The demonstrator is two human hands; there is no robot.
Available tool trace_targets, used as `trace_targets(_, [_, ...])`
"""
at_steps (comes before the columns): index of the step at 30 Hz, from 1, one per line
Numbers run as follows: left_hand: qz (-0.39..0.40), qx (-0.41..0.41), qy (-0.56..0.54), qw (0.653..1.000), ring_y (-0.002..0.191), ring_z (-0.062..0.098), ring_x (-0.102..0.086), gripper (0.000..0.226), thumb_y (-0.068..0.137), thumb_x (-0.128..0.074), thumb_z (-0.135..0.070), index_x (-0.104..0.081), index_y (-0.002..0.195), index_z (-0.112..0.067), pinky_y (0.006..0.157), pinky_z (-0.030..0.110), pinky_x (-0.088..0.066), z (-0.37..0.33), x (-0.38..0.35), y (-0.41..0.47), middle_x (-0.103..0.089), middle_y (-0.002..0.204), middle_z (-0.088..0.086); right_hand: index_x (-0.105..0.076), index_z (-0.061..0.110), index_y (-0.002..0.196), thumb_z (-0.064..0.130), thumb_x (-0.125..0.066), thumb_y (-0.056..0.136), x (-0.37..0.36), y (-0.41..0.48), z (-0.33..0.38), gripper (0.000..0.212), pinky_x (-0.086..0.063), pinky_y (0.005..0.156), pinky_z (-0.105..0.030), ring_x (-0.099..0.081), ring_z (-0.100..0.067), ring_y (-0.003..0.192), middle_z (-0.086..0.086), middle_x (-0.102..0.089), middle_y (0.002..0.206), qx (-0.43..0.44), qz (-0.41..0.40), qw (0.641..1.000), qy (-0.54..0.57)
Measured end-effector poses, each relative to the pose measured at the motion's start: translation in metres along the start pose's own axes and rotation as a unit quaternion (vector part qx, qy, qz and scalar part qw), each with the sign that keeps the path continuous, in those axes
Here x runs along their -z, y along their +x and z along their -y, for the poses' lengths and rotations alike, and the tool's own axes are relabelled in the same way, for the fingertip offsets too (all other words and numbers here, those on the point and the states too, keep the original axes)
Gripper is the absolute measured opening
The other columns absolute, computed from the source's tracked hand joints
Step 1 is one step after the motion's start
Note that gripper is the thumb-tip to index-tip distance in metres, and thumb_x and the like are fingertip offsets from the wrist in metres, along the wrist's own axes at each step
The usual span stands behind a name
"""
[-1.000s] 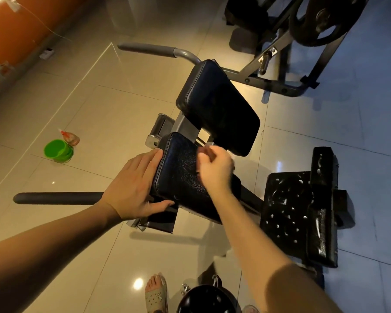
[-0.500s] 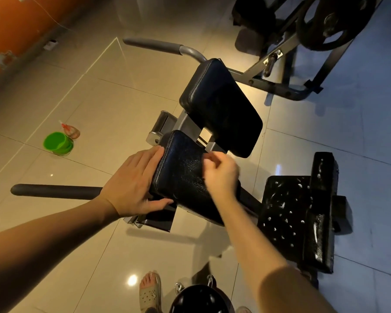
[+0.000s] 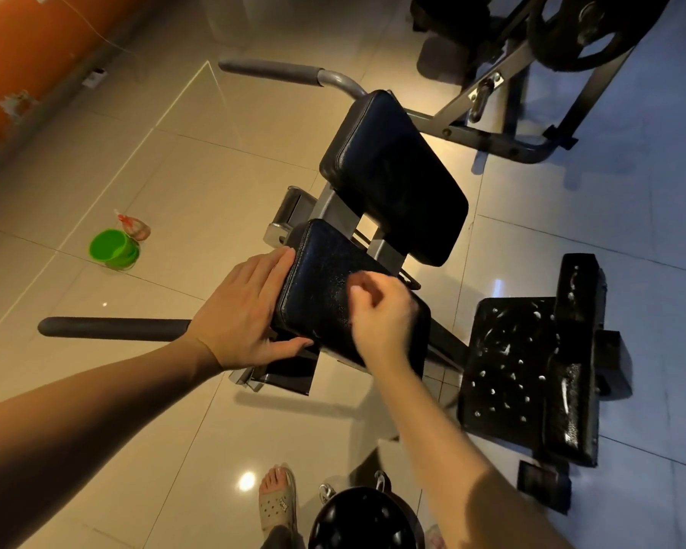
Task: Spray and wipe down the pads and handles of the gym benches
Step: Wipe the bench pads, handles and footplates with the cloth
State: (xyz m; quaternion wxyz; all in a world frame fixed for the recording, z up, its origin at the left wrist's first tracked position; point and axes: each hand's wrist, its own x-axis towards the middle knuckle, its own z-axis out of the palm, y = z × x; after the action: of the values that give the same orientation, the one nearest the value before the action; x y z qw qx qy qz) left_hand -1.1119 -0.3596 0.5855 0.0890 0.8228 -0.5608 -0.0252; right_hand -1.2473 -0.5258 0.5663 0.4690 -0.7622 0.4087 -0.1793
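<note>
Inside a gym: a black vinyl-upholstered back pad [image 3: 389, 172] and a scuffed black padded seat [image 3: 507, 362] are mounted on a grey steel machine frame [image 3: 333, 208] with a grey foam-sleeved handle bar [image 3: 270, 71]. A round black weight plate [image 3: 587, 29] sits on a neighbouring grey metal rack [image 3: 492, 65]. The floor is glossy beige tile [image 3: 175, 172] beside an orange-painted wall [image 3: 24, 53].

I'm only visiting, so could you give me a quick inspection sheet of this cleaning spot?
Surface: glossy tiled floor.
Job's things: near pad, far pad, dark handle, grey handle; spray bottle beside green bucket.
Clutter: nothing seen.
Grips: left hand flat against near pad's edge; right hand curled over it, blurred, contents unclear.
Cables: thin wire on orange wall.
Surroundings: perforated footplate, weight plate.
</note>
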Motion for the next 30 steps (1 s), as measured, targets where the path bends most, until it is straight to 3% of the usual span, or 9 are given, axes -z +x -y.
trace_targets(3, [0.001, 0.005, -0.008, 1.000, 0.139, 0.036, -0.041, 0.118, 0.081, -0.056, -0.082, -0.019, 0.160, -0.002, 0.118, 0.048, -0.035, 0.000, 0.001, 0.000, -0.034, 0.158, 0.022, -0.071, 0.009, 0.110, 0.001, -0.063, 0.095, 0.005, -0.043, 0.008, 0.019, -0.048, 0.074, -0.012, -0.060, -0.006, 0.091, 0.003, -0.062, 0.101, 0.166, 0.084, 0.983, 0.008])
trace_targets(9, [-0.002, -0.005, -0.005, 1.000, 0.139, 0.036, -0.040, 0.117, 0.082, -0.059, -0.079, -0.018, 0.160, -0.001, 0.118, 0.048, -0.035, 0.000, 0.001, 0.000, -0.034, 0.158, 0.021, -0.071, 0.009, 0.115, 0.011, -0.063, 0.098, 0.026, -0.011, -0.049, 0.019, -0.042, 0.084, -0.017, -0.056, -0.015, 0.100, 0.004, -0.058, 0.103, -0.049, -0.005, 0.996, -0.078])
trace_targets(12, [0.000, 0.001, -0.009, 1.000, 0.140, 0.034, -0.039, 0.118, 0.081, -0.059, -0.079, -0.017, 0.161, -0.003, 0.119, 0.045, -0.032, -0.001, 0.001, -0.001, -0.033, 0.158, 0.020, -0.071, 0.010, 0.110, 0.008, -0.063, 0.097, 0.005, -0.026, 0.001, 0.016, -0.047, 0.078, -0.007, -0.055, -0.004, 0.090, 0.003, -0.060, 0.102, 0.066, 0.030, 0.997, -0.011])
trace_targets(15, [-0.002, -0.004, -0.014, 1.000, 0.141, 0.034, -0.039, 0.118, 0.081, -0.060, -0.078, -0.018, 0.160, -0.003, 0.119, 0.045, -0.033, 0.000, 0.001, -0.001, -0.033, 0.158, 0.020, -0.069, 0.009, 0.113, 0.002, -0.060, 0.096, 0.011, -0.050, -0.010, 0.020, -0.051, 0.075, -0.016, -0.060, -0.009, 0.093, 0.003, -0.061, 0.102, 0.186, 0.107, 0.977, -0.003])
trace_targets(18, [-0.004, -0.005, -0.002, 1.000, 0.140, 0.035, -0.040, 0.117, 0.081, -0.061, -0.078, -0.020, 0.159, -0.001, 0.119, 0.045, -0.034, -0.001, 0.001, -0.001, -0.035, 0.157, 0.021, -0.070, 0.013, 0.116, 0.006, -0.063, 0.097, 0.041, -0.035, -0.067, 0.021, -0.051, 0.088, -0.018, -0.058, -0.001, 0.097, 0.008, -0.061, 0.104, 0.022, 0.081, 0.992, -0.093])
trace_targets(21, [-0.002, -0.005, 0.004, 1.000, 0.139, 0.035, -0.041, 0.117, 0.081, -0.060, -0.079, -0.020, 0.159, 0.000, 0.118, 0.046, -0.035, 0.000, 0.001, -0.001, -0.035, 0.157, 0.021, -0.071, 0.011, 0.109, 0.011, -0.064, 0.096, 0.042, -0.009, -0.073, 0.015, -0.055, 0.091, -0.039, -0.064, -0.022, 0.102, -0.003, -0.067, 0.101, -0.141, 0.013, 0.982, -0.126])
trace_targets(25, [-0.002, -0.005, -0.002, 1.000, 0.139, 0.036, -0.042, 0.118, 0.081, -0.059, -0.079, -0.019, 0.160, -0.001, 0.117, 0.048, -0.036, 0.000, 0.001, 0.000, -0.035, 0.157, 0.022, -0.070, 0.010, 0.108, 0.011, -0.063, 0.097, 0.011, -0.015, 0.005, 0.013, -0.041, 0.071, 0.000, -0.057, -0.001, 0.089, 0.003, -0.063, 0.101, 0.017, 0.043, 0.999, -0.024])
trace_targets(28, [-0.001, 0.000, -0.005, 1.000, 0.139, 0.036, -0.042, 0.118, 0.081, -0.057, -0.081, -0.019, 0.160, -0.002, 0.117, 0.047, -0.037, 0.000, 0.001, -0.001, -0.035, 0.157, 0.022, -0.066, 0.013, 0.113, 0.011, -0.056, 0.100, 0.014, -0.041, -0.001, 0.017, -0.051, 0.075, -0.016, -0.058, -0.004, 0.090, 0.006, -0.059, 0.103, 0.165, 0.099, 0.980, -0.040])
trace_targets(30, [-0.001, -0.002, -0.003, 1.000, 0.138, 0.036, -0.042, 0.118, 0.081, -0.058, -0.080, -0.020, 0.160, -0.001, 0.116, 0.048, -0.037, 0.000, 0.001, -0.001, -0.036, 0.157, 0.021, -0.067, 0.016, 0.119, 0.014, -0.057, 0.101, 0.029, -0.040, -0.055, 0.021, -0.052, 0.081, -0.023, -0.057, -0.007, 0.093, 0.009, -0.059, 0.105, 0.111, 0.091, 0.986, -0.085])
